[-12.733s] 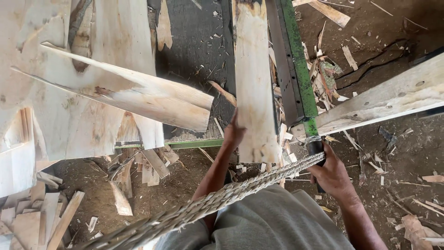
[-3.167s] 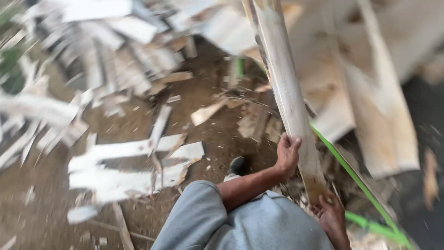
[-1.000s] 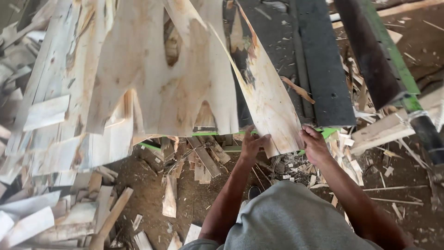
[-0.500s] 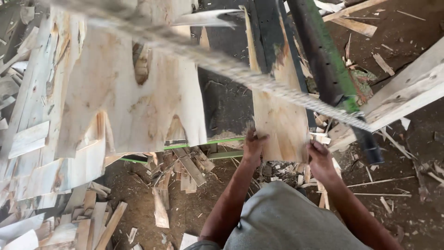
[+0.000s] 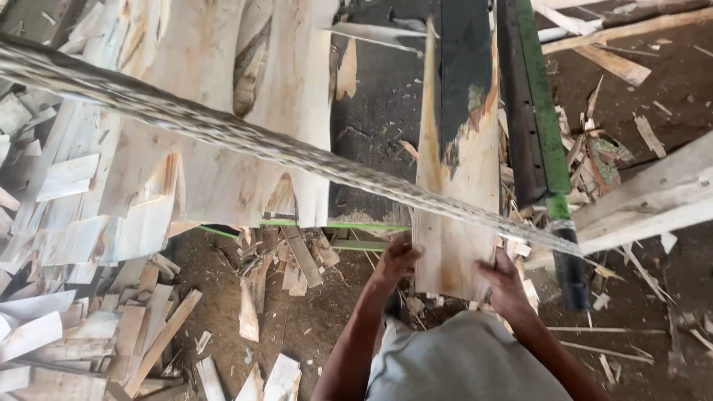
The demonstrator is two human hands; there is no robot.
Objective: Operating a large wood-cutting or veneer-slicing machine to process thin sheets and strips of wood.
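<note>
Two hands hold one thin wood sheet by its near end.

The left hand (image 5: 397,261) and right hand (image 5: 503,278) each keep a closed grip on a bottom corner of the wood sheet (image 5: 454,215), which lies on the dark surface (image 5: 386,111) past the grip. I think the split top could snap. One rope (image 5: 297,152) crosses just above the grip and could snag it.

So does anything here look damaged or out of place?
Yes. The veneer strip gripped by the left hand and right hand has a ragged, splintered far end, and broken wood scraps litter the dirt floor.
</note>
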